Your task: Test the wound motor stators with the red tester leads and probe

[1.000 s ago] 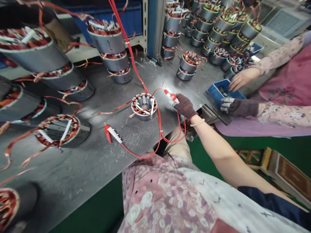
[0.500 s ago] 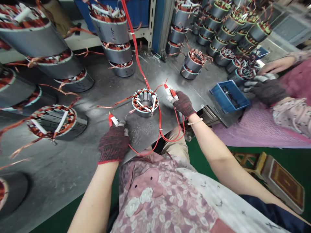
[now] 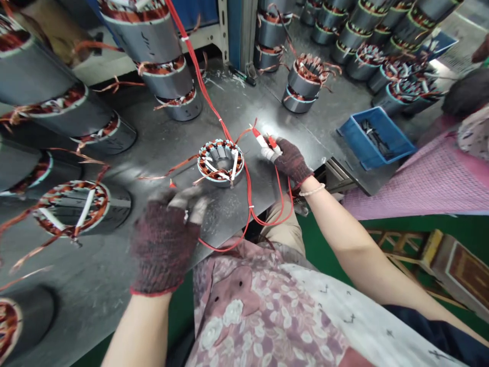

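A small stator (image 3: 220,162) with copper windings lies flat on the grey metal bench (image 3: 114,255). My right hand (image 3: 289,159), in a dark knit glove, is closed on a red and white test clip (image 3: 263,141) just right of the stator, next to one of its copper leads. My left hand (image 3: 165,242), gloved too, is raised near the bench's front edge, closed round a second red test clip (image 3: 172,184) whose tip peeks out above the fingers. Red leads (image 3: 250,209) run from both clips and loop over the bench edge.
Tall stacks of stators (image 3: 160,66) stand at the back and left, and a larger one (image 3: 72,206) lies flat to the left. More stators (image 3: 305,84) crowd the back right. A blue tray (image 3: 376,137) sits right, beside a co-worker's sleeve (image 3: 468,122).
My left hand came into view, took the red clip off the bench and lifted it. The right hand stayed put on its clip. The co-worker's hands withdrew from the blue tray.
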`<state>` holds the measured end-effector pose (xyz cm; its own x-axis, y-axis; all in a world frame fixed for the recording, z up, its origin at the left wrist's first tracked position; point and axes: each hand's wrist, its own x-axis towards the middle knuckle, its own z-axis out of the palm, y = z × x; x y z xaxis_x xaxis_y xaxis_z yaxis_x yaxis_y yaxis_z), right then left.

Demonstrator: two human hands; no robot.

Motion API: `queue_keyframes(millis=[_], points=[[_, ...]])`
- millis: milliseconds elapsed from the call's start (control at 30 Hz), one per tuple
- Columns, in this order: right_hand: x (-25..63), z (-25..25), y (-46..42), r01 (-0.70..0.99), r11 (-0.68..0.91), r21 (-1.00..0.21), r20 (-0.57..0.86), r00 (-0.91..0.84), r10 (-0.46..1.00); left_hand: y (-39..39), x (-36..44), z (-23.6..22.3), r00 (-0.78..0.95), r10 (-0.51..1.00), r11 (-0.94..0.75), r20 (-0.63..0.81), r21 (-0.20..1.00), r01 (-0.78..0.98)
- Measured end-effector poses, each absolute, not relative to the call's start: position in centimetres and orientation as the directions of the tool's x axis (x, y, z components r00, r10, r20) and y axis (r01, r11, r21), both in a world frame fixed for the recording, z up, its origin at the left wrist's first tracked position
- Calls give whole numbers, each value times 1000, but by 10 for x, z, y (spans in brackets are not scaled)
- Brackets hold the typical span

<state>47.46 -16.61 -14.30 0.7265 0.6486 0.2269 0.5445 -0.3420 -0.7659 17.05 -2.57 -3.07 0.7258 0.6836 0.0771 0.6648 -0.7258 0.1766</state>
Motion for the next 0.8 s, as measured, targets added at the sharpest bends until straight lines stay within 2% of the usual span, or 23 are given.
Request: queue_keyframes(millis=[33, 100, 167, 233, 300, 367, 600, 733, 800], points=[[475, -142, -165, 539, -330, -775, 228, 726, 649, -23, 191, -20, 786, 599, -798, 154, 191, 571], [474, -138, -164, 527, -329, -783, 222, 732, 644, -10, 242, -7, 860, 474, -877, 188, 187, 442], [471, -132, -162, 531, -351, -771, 220, 740, 635, 6, 299, -6, 924, 380, -919, 40, 135, 372], [469, -125, -160, 558, -367, -744, 243, 738, 630, 18, 345, -14, 915, 394, -917, -89, 35, 398], [467, -120, -158, 590, -371, -717, 273, 728, 629, 24, 370, -24, 900, 410, -912, -151, -43, 408], [466, -119, -157, 607, -375, -700, 292, 723, 626, 24, 374, -30, 901, 405, -914, -155, -66, 400], [469, -127, -158, 567, -379, -731, 240, 735, 634, 32, 355, -18, 918, 381, -923, -110, 20, 385], [468, -131, -159, 497, -324, -805, 213, 752, 624, 42, 374, -18, 920, 387, -919, -65, 61, 390], [468, -134, -158, 442, -292, -848, 193, 771, 607, 48, 382, -23, 926, 366, -918, -89, 125, 375]])
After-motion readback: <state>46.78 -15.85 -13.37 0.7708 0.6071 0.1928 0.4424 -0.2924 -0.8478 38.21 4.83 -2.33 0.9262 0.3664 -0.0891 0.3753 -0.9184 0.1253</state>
